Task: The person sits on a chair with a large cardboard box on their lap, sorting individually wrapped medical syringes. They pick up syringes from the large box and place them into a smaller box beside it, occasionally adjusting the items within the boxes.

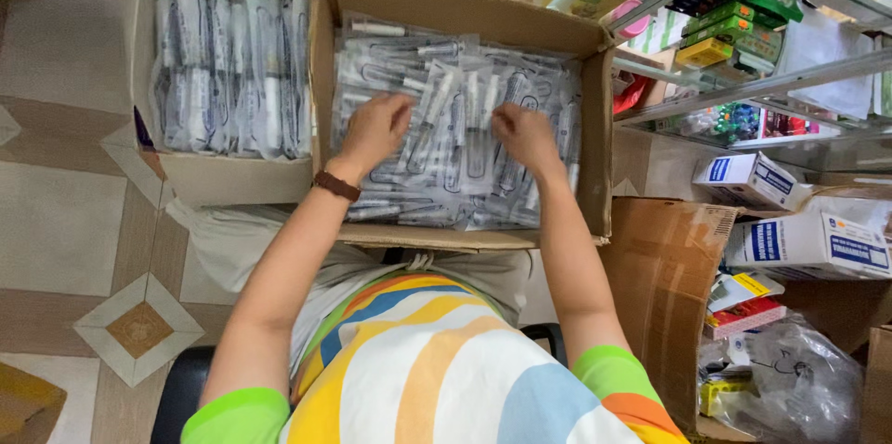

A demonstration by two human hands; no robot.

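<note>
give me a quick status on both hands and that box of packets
Left hand and right hand both down in the cardboard box, fingers curled among the clear packets. Second box alongside, also full. Nothing blocking.

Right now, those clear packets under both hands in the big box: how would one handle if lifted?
The clear packets look like thin film, so one would probably flex and feel slick. Each seems to hold a slim item, so likely light. They lie loosely piled under the left hand and right hand, so neighbours may slide.
</note>
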